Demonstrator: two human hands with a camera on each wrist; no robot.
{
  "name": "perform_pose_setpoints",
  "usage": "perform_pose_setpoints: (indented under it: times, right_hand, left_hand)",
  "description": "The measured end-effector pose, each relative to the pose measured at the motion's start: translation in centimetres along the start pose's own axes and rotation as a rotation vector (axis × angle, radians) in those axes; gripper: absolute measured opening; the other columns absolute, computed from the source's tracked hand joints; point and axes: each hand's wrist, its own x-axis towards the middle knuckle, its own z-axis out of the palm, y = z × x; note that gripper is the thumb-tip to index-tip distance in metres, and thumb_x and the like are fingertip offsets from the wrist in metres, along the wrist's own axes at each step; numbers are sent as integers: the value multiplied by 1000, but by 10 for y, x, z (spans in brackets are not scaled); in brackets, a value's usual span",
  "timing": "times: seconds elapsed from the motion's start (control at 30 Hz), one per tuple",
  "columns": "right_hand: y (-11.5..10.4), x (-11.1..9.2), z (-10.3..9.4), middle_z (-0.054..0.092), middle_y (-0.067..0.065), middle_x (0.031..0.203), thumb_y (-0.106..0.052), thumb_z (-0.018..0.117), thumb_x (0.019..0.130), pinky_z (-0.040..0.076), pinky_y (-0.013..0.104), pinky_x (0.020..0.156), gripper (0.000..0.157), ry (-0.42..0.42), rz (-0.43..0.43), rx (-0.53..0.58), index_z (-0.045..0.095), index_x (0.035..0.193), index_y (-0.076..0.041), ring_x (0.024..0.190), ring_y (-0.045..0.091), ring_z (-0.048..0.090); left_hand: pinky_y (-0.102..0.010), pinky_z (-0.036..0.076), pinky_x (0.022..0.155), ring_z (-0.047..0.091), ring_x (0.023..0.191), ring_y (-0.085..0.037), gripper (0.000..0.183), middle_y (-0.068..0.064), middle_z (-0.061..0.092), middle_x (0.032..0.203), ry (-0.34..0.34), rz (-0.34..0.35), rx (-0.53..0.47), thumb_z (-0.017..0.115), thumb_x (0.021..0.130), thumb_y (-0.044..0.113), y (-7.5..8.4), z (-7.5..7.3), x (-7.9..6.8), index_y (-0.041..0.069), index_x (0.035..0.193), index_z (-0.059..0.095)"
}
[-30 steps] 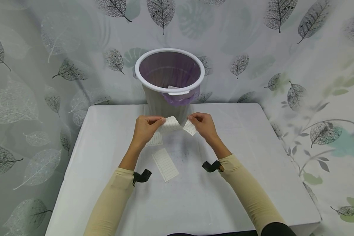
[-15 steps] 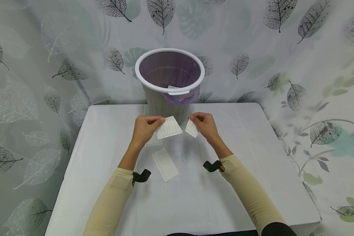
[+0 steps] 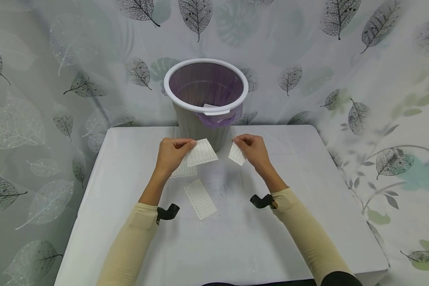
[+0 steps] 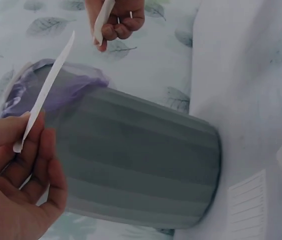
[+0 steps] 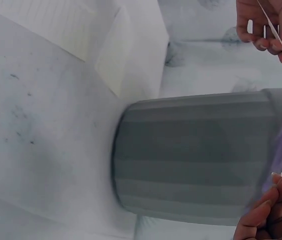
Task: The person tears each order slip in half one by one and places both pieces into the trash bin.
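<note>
Between thumb and fingers my left hand [image 3: 174, 154] pinches a piece of lined white paper [image 3: 201, 152], which hangs in front of the bin. My right hand [image 3: 254, 151] pinches a smaller torn piece of lined paper [image 3: 237, 154], and a gap separates the two pieces. From the left wrist view, the left hand's paper [image 4: 48, 87] appears nearly edge-on. Flat on the table lies a lined paper slip [image 3: 200, 200]. Another lined slip [image 3: 184, 171] lies behind it, partly hidden by the left hand and its paper.
A grey bin [image 3: 200, 125] with a white rim and purple liner stands at the table's back edge; something white shows inside. The white table [image 3: 289, 222] extends around the hands. Leaf-patterned sheeting [image 3: 282, 35] hangs behind and at the sides.
One second ago the two held pieces of paper met at a corner; now they are apart. My left hand has shifted left and my right hand right. The slips on the table have stayed put.
</note>
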Motion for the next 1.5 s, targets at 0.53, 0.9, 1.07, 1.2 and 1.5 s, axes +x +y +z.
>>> perform_pose_setpoints:
  times: [0.53,0.9,1.07,1.2,1.5]
  right_hand:
    - [-101,29,-41,72,12,91,-13,73,100,54,25,61,22,-9,-263,138,77,108,7,72,23,66]
    - [-152,87,-41,73,9,90,-18,74,99,50,27,65,20,4,-293,58,81,104,0,74,19,62]
    - [-160,109,-35,70,5,86,-14,74,99,46,28,68,18,14,-274,31,79,101,3,75,16,58]
    - [-157,127,-26,69,3,84,-14,74,98,46,26,67,18,29,-209,-16,79,102,4,73,13,57]
    - [-147,146,-10,75,12,100,-14,74,99,49,27,74,17,21,-245,-292,79,108,-1,88,19,66]
  left_hand:
    - [-24,49,70,64,81,-17,24,-11,77,96,9,142,56,78,96,19,93,-43,46,-3,105,81]
    - [-28,48,79,61,97,-18,27,-7,75,107,12,13,75,78,97,25,131,-52,106,2,111,81]
    - [-28,48,80,59,100,-15,29,-8,70,118,22,-61,107,78,97,27,135,-51,132,3,114,80]
    - [-28,49,82,59,105,-15,29,-7,68,127,28,-114,180,76,98,28,126,-50,149,5,116,80]
    - [-34,50,86,62,105,-22,31,-11,70,123,-34,-114,301,71,103,29,109,-46,158,4,120,78]
